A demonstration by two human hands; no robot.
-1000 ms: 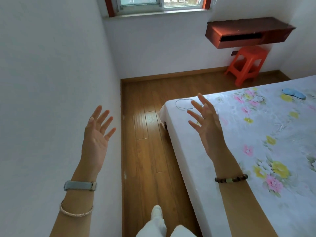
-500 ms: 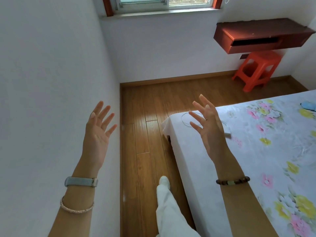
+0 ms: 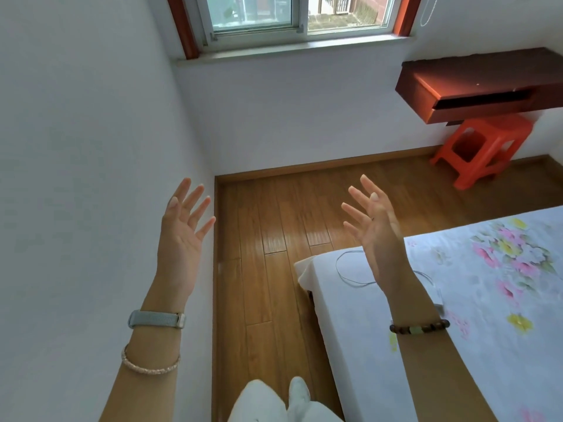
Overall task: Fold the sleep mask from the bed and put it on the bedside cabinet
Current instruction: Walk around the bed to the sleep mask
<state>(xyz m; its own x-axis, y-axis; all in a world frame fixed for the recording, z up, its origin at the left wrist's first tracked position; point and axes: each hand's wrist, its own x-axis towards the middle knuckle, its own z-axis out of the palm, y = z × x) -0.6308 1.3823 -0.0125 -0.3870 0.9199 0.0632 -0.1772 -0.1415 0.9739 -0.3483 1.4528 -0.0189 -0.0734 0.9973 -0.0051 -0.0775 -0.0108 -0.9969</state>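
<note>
My left hand [image 3: 182, 236] is raised in front of the white wall, palm up, fingers spread, holding nothing. Over the near corner of the bed [image 3: 359, 324] my right hand [image 3: 374, 226] is raised the same way, empty and open. The bed has a white sheet with pink and yellow flowers. A dark red wall-mounted cabinet [image 3: 475, 86] hangs at the upper right. The sleep mask is out of view.
A thin grey cable [image 3: 347, 275] with a small plug lies on the bed corner. An orange plastic stool [image 3: 484, 147] stands under the cabinet. A strip of wooden floor [image 3: 274, 239] runs between wall and bed. My white-clad legs [image 3: 274, 400] are at the bottom; a window [image 3: 292, 16] is above.
The view has swung left and upward as I step forward along the bed. The blue sleep mask, seen at the right edge earlier, has left the frame. Both hands stay raised and open.
</note>
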